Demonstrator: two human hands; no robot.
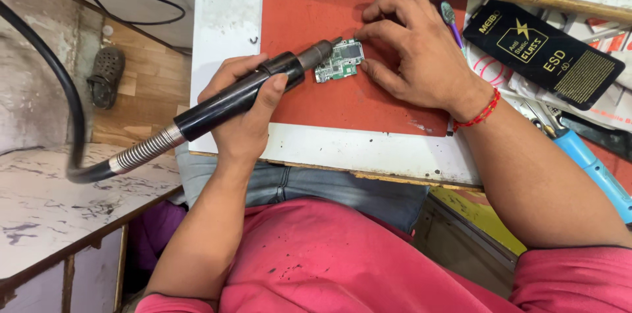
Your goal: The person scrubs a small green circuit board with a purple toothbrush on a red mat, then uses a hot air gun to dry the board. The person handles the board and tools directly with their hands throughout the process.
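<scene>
Hose (46, 56) w/ a metal spring collar runs from the far left up into a black hot-air wand (243, 92), which the left hand (240, 112) grips closed, nozzle tip just at the edge of a small green circuit board (339, 61). Board lies on a red mat (309, 17) on the white bench (224, 17); right hand (415, 50) pins it w/ fingertips, fingers bent, red thread on the wrist. Black flat package (543, 46) and a blue tool (592, 168) lie to the right.

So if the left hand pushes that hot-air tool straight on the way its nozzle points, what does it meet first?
Most likely the small green circuit board, just past the nozzle of the hot-air tool in the left hand. The right hand's fingertips pin its far edge. Nozzle height is unclear.
</scene>
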